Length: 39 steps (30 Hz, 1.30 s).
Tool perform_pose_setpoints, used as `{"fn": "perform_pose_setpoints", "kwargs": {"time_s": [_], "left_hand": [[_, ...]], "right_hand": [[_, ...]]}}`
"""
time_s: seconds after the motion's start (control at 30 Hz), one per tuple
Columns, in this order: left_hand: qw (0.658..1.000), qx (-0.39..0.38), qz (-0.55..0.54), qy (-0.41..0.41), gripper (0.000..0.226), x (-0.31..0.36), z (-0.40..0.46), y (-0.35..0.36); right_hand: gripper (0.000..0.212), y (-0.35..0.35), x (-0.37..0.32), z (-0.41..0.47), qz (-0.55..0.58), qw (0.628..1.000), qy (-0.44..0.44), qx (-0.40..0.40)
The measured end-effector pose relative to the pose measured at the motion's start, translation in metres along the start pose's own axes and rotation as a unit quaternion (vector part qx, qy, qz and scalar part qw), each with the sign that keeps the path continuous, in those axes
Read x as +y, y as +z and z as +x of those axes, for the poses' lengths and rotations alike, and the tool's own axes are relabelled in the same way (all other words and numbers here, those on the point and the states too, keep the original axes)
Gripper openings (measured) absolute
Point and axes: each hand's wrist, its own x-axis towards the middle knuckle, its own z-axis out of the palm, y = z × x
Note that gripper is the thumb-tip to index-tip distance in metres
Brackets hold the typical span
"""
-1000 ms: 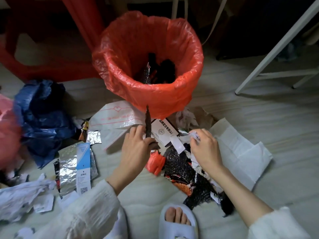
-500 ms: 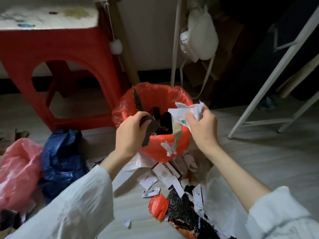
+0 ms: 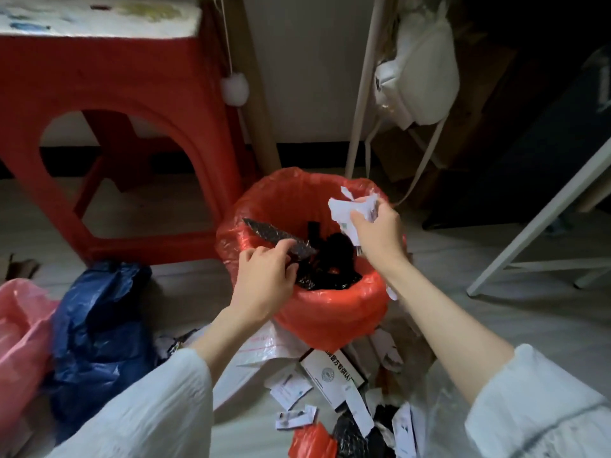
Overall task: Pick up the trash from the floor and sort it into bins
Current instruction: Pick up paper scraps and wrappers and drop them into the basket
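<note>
Bin (image 3: pixel 330 319) base hidden behind floor litter. Dark scraps (image 3: pixel 334 259) inside too shadowed to identify. Pink bag (image 3: pixel 20 328) cut by left edge, orange wrapper (image 3: pixel 310 441) by bottom edge. Box (image 3: pixel 330 375) print too small to read.

Loose white sleeves (image 3: pixel 158 411) cover both bare-handed arms

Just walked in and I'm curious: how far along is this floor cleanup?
Partly done. Dark wrappers already lie inside the red-lined bin. In hand: the left hand holds a dark wrapper strip over the bin's opening, and the right hand grips crumpled white paper above it. Left: paper scraps, a printed card and a red wrapper remain on the floor.
</note>
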Motion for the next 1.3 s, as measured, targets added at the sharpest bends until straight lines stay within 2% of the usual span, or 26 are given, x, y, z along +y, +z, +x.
{"fn": "perform_pose_setpoints", "kwargs": {"time_s": [0.03,0.1,0.13,0.17,0.27,0.33,0.4,0.43,0.53,0.63,0.73,0.83,0.87,0.93,1.0,1.03,1.07,1.17,1.3], "left_hand": [[1.0,0.012,0.007,0.026,0.031,-0.003,-0.005,0.004],[0.998,0.033,0.017,0.058,0.044,-0.006,-0.014,0.01],[0.997,0.044,0.024,0.066,0.05,-0.007,-0.016,0.014],[0.995,0.058,0.031,0.07,0.053,-0.009,-0.017,0.017],[0.992,0.092,0.046,0.074,0.054,-0.009,-0.015,0.023],[0.991,0.102,0.046,0.068,0.055,-0.008,-0.012,0.026],[0.99,0.112,0.055,0.065,0.056,-0.009,-0.013,0.029],[0.989,0.119,0.063,0.066,0.056,-0.01,-0.014,0.03],[0.985,0.135,0.081,0.066,0.055,-0.009,-0.018,0.033],[0.981,0.148,0.103,0.068,0.053,0.0,-0.019,0.037],[0.979,0.154,0.112,0.072,0.052,0.003,-0.018,0.039],[0.975,0.164,0.119,0.087,0.051,0.001,-0.018,0.039],[0.974,0.169,0.122,0.09,0.051,0.002,-0.019,0.039],[0.97,0.179,0.132,0.096,0.05,0.003,-0.02,0.038],[0.967,0.184,0.142,0.1,0.048,0.0,-0.02,0.037],[0.967,0.183,0.147,0.1,0.047,-0.003,-0.019,0.036],[0.967,0.179,0.151,0.101,0.045,-0.007,-0.019,0.034],[0.971,0.162,0.147,0.096,0.045,-0.014,-0.021,0.032],[0.981,0.126,0.124,0.08,0.046,-0.012,-0.024,0.029]], "right_hand": [[0.016,0.002,0.006,-0.002,-0.023,0.997,0.006,-0.068],[0.048,0.001,0.013,-0.006,-0.116,0.976,0.005,-0.186],[0.059,-0.001,0.013,-0.009,-0.161,0.964,-0.007,-0.209],[0.062,-0.003,0.012,-0.011,-0.186,0.96,-0.025,-0.206],[0.05,-0.012,0.007,-0.018,-0.259,0.953,-0.088,-0.133],[0.049,-0.019,0.007,-0.022,-0.401,0.901,-0.116,-0.116],[0.053,-0.025,0.008,-0.023,-0.504,0.848,-0.067,-0.147],[0.054,-0.027,0.009,-0.024,-0.526,0.835,-0.027,-0.161],[0.05,-0.031,0.007,-0.025,-0.527,0.833,0.047,-0.159],[0.039,-0.031,-0.001,-0.025,-0.553,0.82,0.037,-0.141],[0.027,-0.03,-0.007,-0.022,-0.537,0.836,-0.058,-0.096],[0.029,-0.023,-0.008,-0.015,-0.436,0.881,-0.178,-0.056],[0.032,-0.016,-0.007,-0.013,-0.408,0.89,-0.192,-0.073],[0.038,-0.001,0.0,-0.013,-0.373,0.896,-0.151,-0.187],[0.042,0.011,0.009,-0.019,-0.407,0.851,-0.084,-0.322],[0.043,0.013,0.012,-0.022,-0.42,0.837,-0.072,-0.344],[0.044,0.013,0.015,-0.025,-0.414,0.842,-0.079,-0.336],[0.043,0.002,0.015,-0.035,-0.363,0.89,-0.137,-0.24],[0.034,-0.029,0.028,-0.064,-0.291,0.925,-0.175,-0.168]]}}
